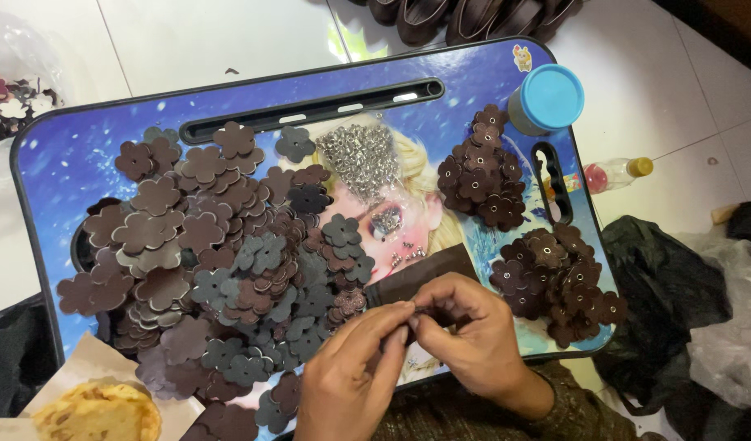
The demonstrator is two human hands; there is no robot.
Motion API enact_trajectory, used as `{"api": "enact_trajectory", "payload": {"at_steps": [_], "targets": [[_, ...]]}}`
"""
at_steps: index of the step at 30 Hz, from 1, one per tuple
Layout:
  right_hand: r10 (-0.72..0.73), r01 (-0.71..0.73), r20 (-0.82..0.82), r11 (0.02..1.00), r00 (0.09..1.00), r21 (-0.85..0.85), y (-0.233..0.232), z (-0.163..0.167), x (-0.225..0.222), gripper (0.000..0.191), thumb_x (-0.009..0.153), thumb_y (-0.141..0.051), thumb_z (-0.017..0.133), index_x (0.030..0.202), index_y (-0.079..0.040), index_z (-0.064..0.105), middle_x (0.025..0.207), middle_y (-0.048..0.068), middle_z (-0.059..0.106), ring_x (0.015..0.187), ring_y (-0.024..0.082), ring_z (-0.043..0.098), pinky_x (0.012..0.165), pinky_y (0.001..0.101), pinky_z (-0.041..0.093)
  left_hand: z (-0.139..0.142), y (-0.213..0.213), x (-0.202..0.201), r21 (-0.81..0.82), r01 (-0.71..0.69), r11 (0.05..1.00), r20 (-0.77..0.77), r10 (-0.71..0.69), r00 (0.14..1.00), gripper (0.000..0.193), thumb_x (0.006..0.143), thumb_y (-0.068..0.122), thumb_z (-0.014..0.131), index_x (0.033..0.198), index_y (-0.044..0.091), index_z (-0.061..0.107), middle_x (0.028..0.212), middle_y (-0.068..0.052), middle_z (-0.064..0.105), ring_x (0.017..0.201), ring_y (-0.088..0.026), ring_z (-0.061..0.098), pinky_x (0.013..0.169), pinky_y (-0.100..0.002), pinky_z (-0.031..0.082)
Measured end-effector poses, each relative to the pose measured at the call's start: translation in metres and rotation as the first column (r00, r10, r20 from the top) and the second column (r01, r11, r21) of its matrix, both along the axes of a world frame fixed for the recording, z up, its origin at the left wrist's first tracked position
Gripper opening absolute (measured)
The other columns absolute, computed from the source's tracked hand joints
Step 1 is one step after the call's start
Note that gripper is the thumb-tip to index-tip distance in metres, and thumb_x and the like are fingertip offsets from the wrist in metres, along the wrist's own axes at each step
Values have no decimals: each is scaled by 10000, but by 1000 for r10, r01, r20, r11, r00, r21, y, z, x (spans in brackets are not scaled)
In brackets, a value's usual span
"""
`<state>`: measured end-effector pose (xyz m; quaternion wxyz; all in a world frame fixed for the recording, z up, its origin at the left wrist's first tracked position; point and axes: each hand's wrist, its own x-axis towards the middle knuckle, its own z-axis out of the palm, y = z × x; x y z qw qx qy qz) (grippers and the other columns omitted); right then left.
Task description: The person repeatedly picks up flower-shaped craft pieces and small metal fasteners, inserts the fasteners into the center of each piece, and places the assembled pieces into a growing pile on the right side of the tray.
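Low in the middle of the frame both hands met over the near edge of the desk; the left hand came up from the bottom edge and the right hand reached in from the lower right. Their fingertips pressed together on one small dark leather flower, so each grip was clamped on it; the piece was too hidden to tell which way it faced or where its long axis ran. Just above the hands lay one dark brown leather strip, its long axis slanting from lower left up to upper right.

At the upper right stood one round jar with a blue lid, lid on, contents unseen; right of it one small clear bottle with a yellow cap lay on its side on the floor, cap pointing right, holding something pink. A recessed slot ran along the desk's far edge.

A large heap of brown and grey flowers covered the left half, too many to count; two smaller piles of flowers sat at the right, one above the other; one cluster of silver rivets lay at upper centre. A piece of flatbread sat on paper at lower left.
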<state>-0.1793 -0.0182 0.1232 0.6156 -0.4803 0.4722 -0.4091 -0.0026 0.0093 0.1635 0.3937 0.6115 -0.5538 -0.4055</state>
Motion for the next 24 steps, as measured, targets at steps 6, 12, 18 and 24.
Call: {"api": "enact_trajectory", "payload": {"at_steps": [6,12,18,24], "targets": [[53,-105,187,953,981,285,-6,-4,-8,257,912,34,686,1165,52,648,963,97,704,851,133,678,772,289,569,-5,-4,1,191,-84,978,-330,145,933,569,859,-34,664,1412,83,596,1062,-48,797,894,-70,709,845,-235,565],[7,-188,464,920,886,344,-12,-3,-10,284,1009,-40,523,1239,89,628,1024,145,715,909,198,685,835,370,563,-12,0,5,443,-75,894,-459,297,837,527,961,19,588,1483,90,593,1076,-31,781,771,-39,580,648,-208,478],[4,-191,469,916,883,352,-11,-7,-13,322,1020,-54,457,1237,107,632,997,156,717,888,212,681,825,386,569,-13,-1,6,394,-89,915,-467,283,838,494,972,35,574,1465,60,598,1076,-27,776,791,-39,581,662,-196,475],[2,-178,453,922,891,345,-10,-8,-13,309,1010,-37,475,1229,112,634,998,162,718,879,212,682,808,371,554,1,-9,1,368,-58,928,-444,231,866,601,849,-9,667,1437,53,558,1078,-36,762,932,-72,697,820,-250,582]]}}
